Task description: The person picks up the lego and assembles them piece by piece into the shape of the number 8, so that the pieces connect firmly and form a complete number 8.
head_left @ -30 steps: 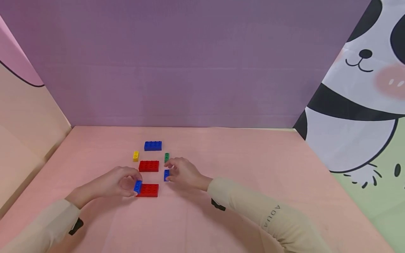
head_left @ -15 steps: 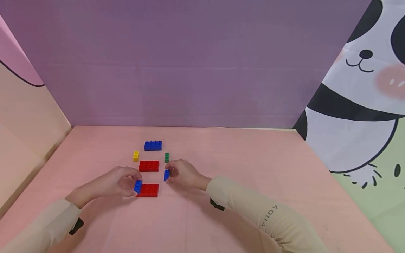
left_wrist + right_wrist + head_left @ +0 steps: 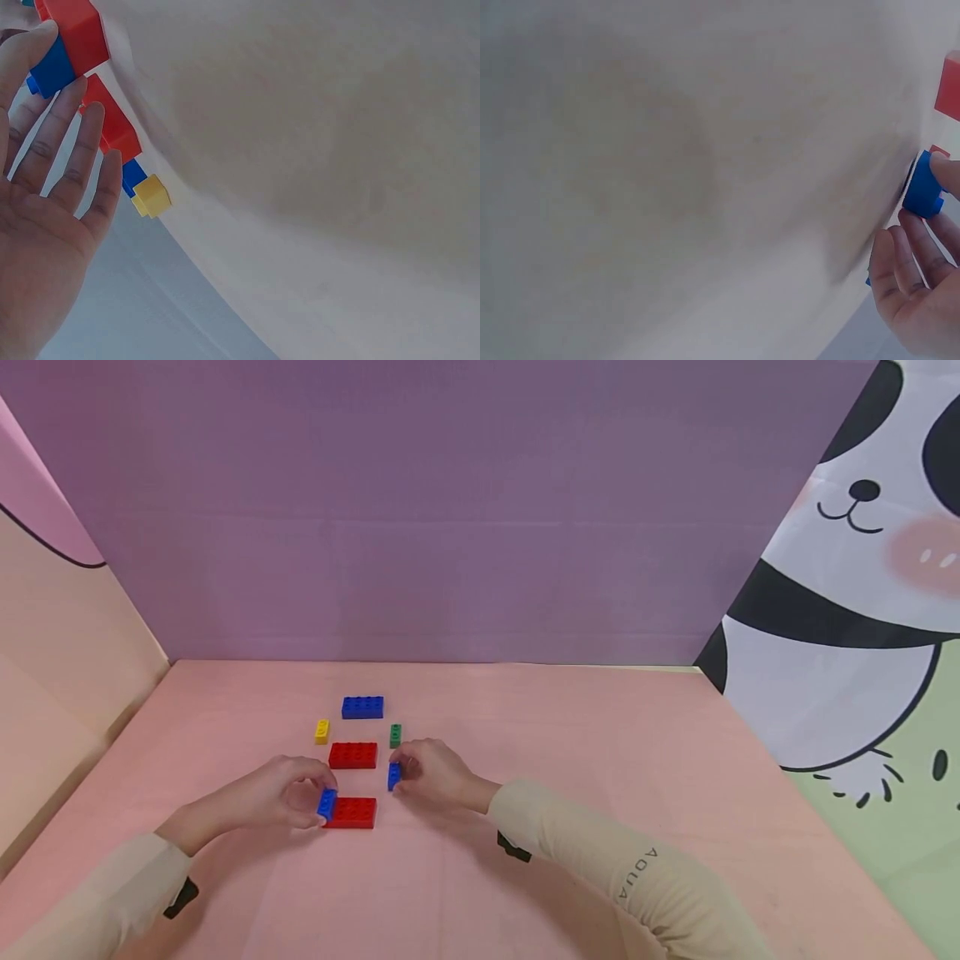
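Between thumb and index finger, my left hand (image 3: 273,793) pinches a small blue building brick (image 3: 327,804) at the left end of the nearer red brick (image 3: 355,812). In the left wrist view that blue brick (image 3: 54,69) lies against the red brick (image 3: 80,34); whether it is pressed on cannot be told. My right hand (image 3: 438,774) pinches another small blue brick (image 3: 394,776), right of the farther red brick (image 3: 353,755). The right wrist view shows this blue brick (image 3: 923,186) between thumb and fingertips, very near the table surface.
Beyond the right hand lies a small green brick (image 3: 395,735). A small yellow brick (image 3: 322,732) and a larger blue brick (image 3: 363,707) lie farther back on the pink table (image 3: 570,752). A purple wall (image 3: 450,527) rises behind.
My right hand's index finger has drawn in to the small blue brick, which it now pinches with the thumb. The left hand holds still with its blue brick.
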`<control>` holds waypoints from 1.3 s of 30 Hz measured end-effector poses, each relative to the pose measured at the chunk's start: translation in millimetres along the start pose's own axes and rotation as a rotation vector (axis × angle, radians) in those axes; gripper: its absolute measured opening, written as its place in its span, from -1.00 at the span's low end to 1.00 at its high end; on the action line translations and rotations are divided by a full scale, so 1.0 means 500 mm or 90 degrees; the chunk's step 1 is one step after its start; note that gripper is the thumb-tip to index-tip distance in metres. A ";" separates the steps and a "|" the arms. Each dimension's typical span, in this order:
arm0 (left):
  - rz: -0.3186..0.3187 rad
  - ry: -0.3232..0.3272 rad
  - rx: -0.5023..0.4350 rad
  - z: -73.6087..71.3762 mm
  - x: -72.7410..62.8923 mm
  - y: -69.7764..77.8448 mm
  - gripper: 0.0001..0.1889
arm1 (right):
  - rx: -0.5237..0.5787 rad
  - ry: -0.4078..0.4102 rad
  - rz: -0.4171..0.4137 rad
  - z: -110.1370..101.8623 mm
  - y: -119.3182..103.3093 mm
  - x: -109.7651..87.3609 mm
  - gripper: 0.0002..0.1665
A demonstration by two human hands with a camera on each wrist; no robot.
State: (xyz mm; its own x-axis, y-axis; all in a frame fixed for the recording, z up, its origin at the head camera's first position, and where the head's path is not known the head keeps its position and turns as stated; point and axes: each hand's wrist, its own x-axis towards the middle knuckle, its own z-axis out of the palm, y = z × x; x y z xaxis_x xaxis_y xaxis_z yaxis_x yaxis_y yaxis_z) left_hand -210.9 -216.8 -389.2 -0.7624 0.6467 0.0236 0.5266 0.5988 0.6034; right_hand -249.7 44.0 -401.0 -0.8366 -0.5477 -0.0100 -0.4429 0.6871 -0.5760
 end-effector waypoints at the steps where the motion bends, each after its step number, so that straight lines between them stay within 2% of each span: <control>1: 0.000 0.000 -0.001 0.000 0.000 0.000 -0.59 | 0.001 0.000 0.000 -0.001 -0.001 0.000 -0.57; 10: -0.007 0.001 0.002 0.001 0.001 0.002 -0.60 | -0.001 0.011 -0.005 -0.009 -0.011 -0.006 -0.61; 17: 0.002 0.007 0.012 0.002 0.000 0.002 -0.61 | 0.033 0.019 0.006 -0.009 -0.022 -0.016 -0.61; 21: 0.002 0.009 0.011 0.002 0.000 0.002 -0.60 | 0.031 0.026 -0.007 -0.006 -0.029 -0.023 -0.59; 31: -0.012 0.003 0.000 0.001 0.001 0.004 -0.58 | 0.022 0.016 -0.024 -0.003 -0.055 -0.042 -0.61; 39: -0.002 0.008 0.007 0.002 0.001 0.000 -0.58 | 0.038 0.003 -0.033 0.005 -0.072 -0.051 -0.58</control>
State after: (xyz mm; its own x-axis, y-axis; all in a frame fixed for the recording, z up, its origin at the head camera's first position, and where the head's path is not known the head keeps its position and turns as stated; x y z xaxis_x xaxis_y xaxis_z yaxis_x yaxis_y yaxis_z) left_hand -210.7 -216.0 -390.1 -0.7684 0.6392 0.0319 0.5286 0.6058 0.5946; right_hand -211.4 31.9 -382.0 -0.8150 -0.5789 0.0251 -0.4657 0.6286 -0.6229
